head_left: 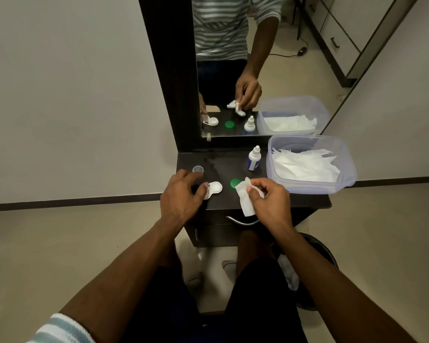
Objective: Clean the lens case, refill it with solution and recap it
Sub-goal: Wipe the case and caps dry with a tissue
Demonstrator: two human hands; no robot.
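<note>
So the right hand (268, 199) had its grip pinched on a folded white tissue (244, 198), fingers curled round the top of it, the rest hanging past the front edge of the bench (235, 167). Left hand (181, 196) was resting on the white lens case (213, 189), fingers bent down over its left end, right well uncovered and open. Green cap (234, 183) sat just beside the tissue, a clear cap (198, 168) just behind the left hand. Solution bottle (253, 158) stood upright further back, near a clear plastic tub (342, 179) with loose tissues in it, which overhung the bench's right side. The bench was a small dark cabinet with a metal drawer handle (240, 220), mirror (245, 70) right behind it, plain pale walls, beige floor with dark skirting.
</note>
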